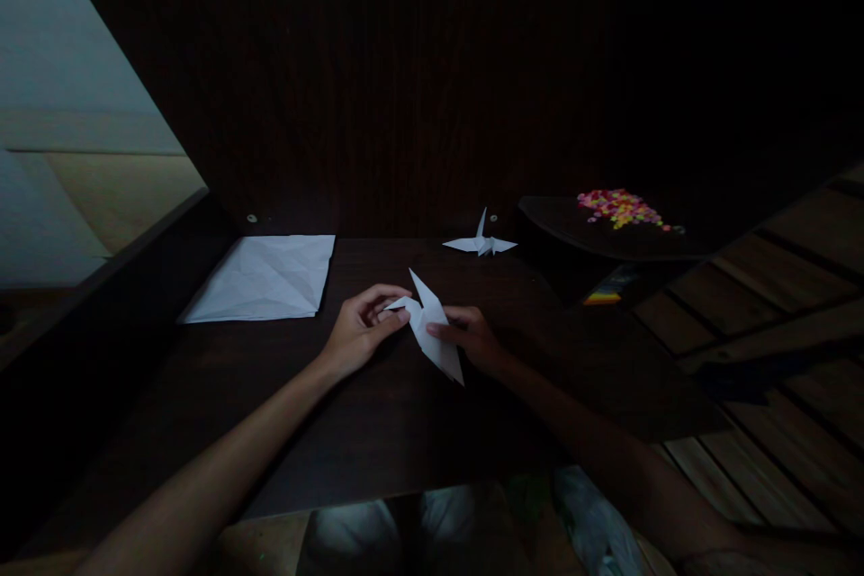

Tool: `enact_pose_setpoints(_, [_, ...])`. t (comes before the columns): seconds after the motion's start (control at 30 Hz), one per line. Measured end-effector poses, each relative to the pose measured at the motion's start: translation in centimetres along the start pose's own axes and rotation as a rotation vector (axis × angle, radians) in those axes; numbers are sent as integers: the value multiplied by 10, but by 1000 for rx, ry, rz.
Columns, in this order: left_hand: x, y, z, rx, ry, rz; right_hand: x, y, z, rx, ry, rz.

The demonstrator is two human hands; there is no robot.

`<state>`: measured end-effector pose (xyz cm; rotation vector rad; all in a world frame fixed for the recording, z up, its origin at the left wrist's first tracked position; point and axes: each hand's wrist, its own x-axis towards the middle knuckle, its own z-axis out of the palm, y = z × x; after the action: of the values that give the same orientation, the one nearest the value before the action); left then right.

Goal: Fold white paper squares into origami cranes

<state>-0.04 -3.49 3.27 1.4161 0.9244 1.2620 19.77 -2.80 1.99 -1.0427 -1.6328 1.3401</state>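
Between my hands, above the dark desk [378, 432], is a white folded paper crane [432, 328]. My left hand [368, 324] pinches its narrow pointed end at the left, thumb in front and fingers curled behind. On the right, my right hand [469, 337] grips the broad body and wing, with the thumb lying on the paper and the other fingers partly hidden behind it. A second paper crane [482, 243] rests on the desk beyond my right hand, its wings spread.
Creased white paper sheets [263, 279] lie at the back left. Small pink, yellow and red pieces [625, 209] are heaped on a dark corner shelf [553, 214] at the right. A side panel [108, 288] bounds the desk on the left; a tall back panel [378, 90] rises behind.
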Motion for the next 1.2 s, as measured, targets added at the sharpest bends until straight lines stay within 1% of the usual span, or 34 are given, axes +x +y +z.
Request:
enact_pose_setpoints(0.17, [-2, -3, 4, -26, -4, -11, 0, 3, 1, -69, 13, -46])
enact_pose_setpoints(0.33, [-3, -4, 8, -54, 44, 2, -1, 1, 2, -86, -41, -59])
enact_pose_setpoints(0.47, [-3, -1, 8, -2, 67, 14, -1, 3, 1, -114, -71, -74])
enact_pose_setpoints(0.57, [-3, 1, 7, 24, 64, 10, 0, 5, 0, -137, -84, -89])
enact_pose_setpoints(0.73, [-1, -1, 6, 6, 74, -3, 0, 7, 0, -174, -97, -114])
enact_pose_setpoints(0.83, [0, -3, 4, -9, 53, -8, -1, 8, 0, -206, -102, -131])
enact_pose_setpoints(0.93, [0, -4, 1, -20, 37, -33, -1, 9, 1, -225, -106, -138])
enact_pose_setpoints(1.07, [2, -3, -2, -20, 51, -103, -1, 9, 0, -218, -115, -127])
enact_pose_setpoints(1.2, [4, -5, -3, -55, 55, -117, 0, 9, 0, -206, -107, -116])
